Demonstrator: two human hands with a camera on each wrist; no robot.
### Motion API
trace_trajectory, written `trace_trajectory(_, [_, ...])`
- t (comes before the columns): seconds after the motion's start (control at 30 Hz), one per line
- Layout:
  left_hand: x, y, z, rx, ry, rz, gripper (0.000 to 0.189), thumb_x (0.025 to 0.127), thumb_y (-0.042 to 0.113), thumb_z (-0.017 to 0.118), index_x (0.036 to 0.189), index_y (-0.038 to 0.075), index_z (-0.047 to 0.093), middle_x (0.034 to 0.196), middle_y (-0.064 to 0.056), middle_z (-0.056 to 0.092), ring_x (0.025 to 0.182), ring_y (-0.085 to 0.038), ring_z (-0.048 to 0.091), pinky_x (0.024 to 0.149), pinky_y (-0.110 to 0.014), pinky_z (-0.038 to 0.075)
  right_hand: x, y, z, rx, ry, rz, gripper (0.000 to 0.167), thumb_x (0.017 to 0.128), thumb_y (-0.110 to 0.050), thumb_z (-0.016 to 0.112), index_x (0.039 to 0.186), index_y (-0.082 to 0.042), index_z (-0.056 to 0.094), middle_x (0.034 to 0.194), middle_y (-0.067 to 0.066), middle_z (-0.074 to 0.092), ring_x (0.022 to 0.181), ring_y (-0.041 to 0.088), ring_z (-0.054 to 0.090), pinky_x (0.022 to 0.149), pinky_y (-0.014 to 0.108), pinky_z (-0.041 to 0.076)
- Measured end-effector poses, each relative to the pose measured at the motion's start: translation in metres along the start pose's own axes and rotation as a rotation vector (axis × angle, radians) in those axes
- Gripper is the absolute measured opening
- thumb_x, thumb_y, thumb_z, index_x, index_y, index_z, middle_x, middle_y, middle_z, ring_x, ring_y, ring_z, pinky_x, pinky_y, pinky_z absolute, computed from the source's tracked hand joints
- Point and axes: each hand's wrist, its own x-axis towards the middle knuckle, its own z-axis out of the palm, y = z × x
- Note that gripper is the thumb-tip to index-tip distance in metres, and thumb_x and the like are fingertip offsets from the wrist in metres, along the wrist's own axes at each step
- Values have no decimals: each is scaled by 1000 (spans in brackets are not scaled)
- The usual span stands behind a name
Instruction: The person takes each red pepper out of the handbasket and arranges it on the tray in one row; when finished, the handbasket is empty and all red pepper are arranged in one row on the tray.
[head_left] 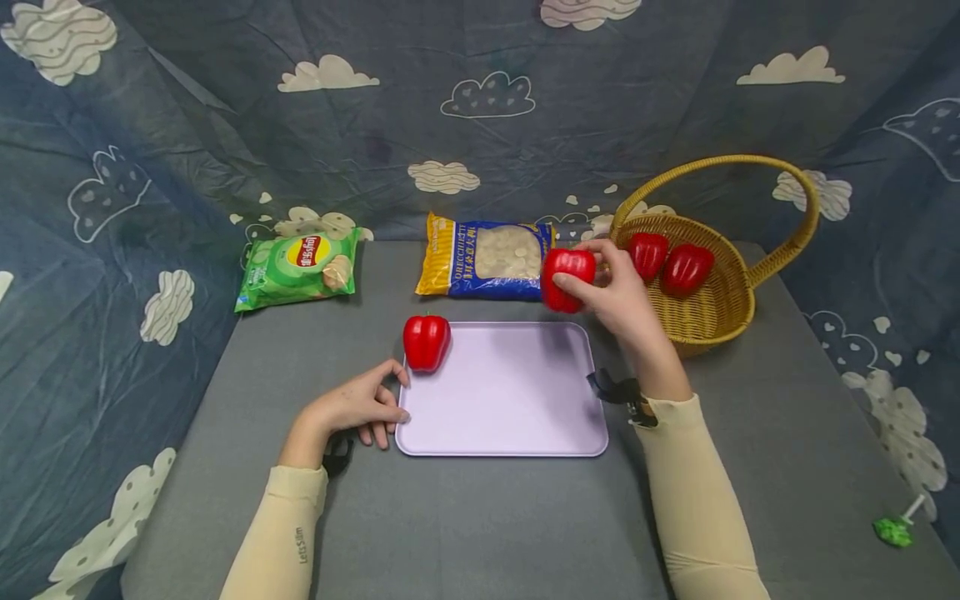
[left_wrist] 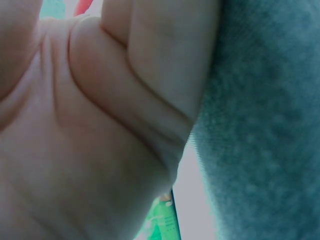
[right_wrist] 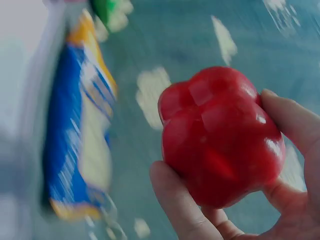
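My right grip (head_left: pixel 621 292) holds a glossy red bell pepper with a lobed body (head_left: pixel 567 279), thumb and fingers set against different sides of it. In the right wrist view its rounded lobes face the camera. From the head view it shows near the far right corner of a pale lilac rectangular tray with a raised rim (head_left: pixel 510 417), overlapping the right end of a blue and yellow plastic pasta bag with a clear window (head_left: pixel 487 258).

My left grip (head_left: pixel 356 404) is relaxed, closed around nothing, its fingers loosely bent; the thumb and a fingertip meet the tray's left rim. The left wrist view is mostly filled by my palm.

A second red bell pepper (head_left: pixel 427 343) sits in the tray's far left corner, stem end away from me. Two more red bell peppers (head_left: pixel 687 269) lie side by side in a golden-brown woven basket with a tall arched handle (head_left: pixel 693 327), right of my right grip. A shiny green crisps bag (head_left: pixel 300 268) lies at the far left of the grey table (head_left: pixel 487 525). Near the right edge is a small bright green object with a white stick (head_left: pixel 894 531), too small to identify.
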Motion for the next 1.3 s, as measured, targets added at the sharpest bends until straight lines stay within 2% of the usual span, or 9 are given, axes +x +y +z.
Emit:
trace_trajectory(0.17, [0, -2, -1, 13, 0, 25, 52, 95, 17, 79, 132, 12, 41, 74, -5, 71, 57, -18, 73, 48, -27, 55, 4, 2, 52, -50, -96, -60, 58, 94, -37, 80, 142, -18, 54, 141, 21, 46, 125, 38, 57, 86, 47, 63])
trace_trajectory(0.27, [1, -3, -1, 22, -2, 39, 52, 95, 17, 78, 132, 11, 41, 74, -5, 70, 57, -19, 74, 48, -28, 55, 3, 6, 79, -56, -144, -52, 56, 93, -38, 81, 139, -19, 57, 141, 20, 48, 124, 38, 58, 86, 46, 64])
trace_trajectory(0.4, [1, -4, -1, 26, -1, 31, 53, 95, 18, 79, 132, 11, 41, 74, -5, 71, 57, -19, 74, 48, -28, 56, 3, 12, 106, -83, -194, -50, 54, 93, -40, 81, 137, -19, 58, 137, 19, 50, 122, 36, 58, 92, 47, 62])
trace_trajectory(0.53, [2, -4, -1, 28, 2, 17, 53, 95, 20, 79, 132, 12, 42, 75, -6, 71, 57, -19, 74, 49, -28, 55, 2, 19, 124, -120, -214, -65, 52, 93, -39, 81, 136, -19, 60, 132, 19, 53, 118, 36, 58, 94, 49, 61])
trace_trajectory(0.7, [1, -3, -1, 25, 5, 8, 52, 95, 19, 79, 131, 12, 42, 75, -7, 71, 57, -20, 74, 48, -27, 55, 2, 25, 137, -125, -212, -56, 50, 93, -37, 82, 135, -19, 61, 135, 20, 55, 120, 37, 60, 96, 49, 62])
trace_trajectory(0.97, [1, 0, -1, 14, 1, 1, 52, 95, 18, 79, 131, 13, 42, 75, -6, 71, 57, -20, 74, 49, -27, 55, 1, 29, 145, -122, -206, -25, 55, 95, -37, 79, 142, -18, 58, 136, 20, 55, 119, 38, 62, 87, 46, 65])
trace_trajectory(1.17, [0, 0, -1, 19, 1, 6, 51, 95, 18, 79, 131, 12, 42, 74, -6, 71, 57, -20, 74, 48, -27, 55, 3, 30, 145, -155, -228, -34, 63, 97, -40, 77, 151, -20, 52, 139, 20, 54, 124, 39, 61, 98, 51, 62])
trace_trajectory(1.3, [0, 0, -1, 23, 2, 7, 51, 95, 18, 79, 131, 13, 43, 74, -6, 71, 57, -20, 74, 48, -27, 55, 4, 28, 138, -139, -260, -36, 67, 96, -41, 77, 154, -23, 48, 142, 21, 51, 122, 38, 62, 86, 46, 65])
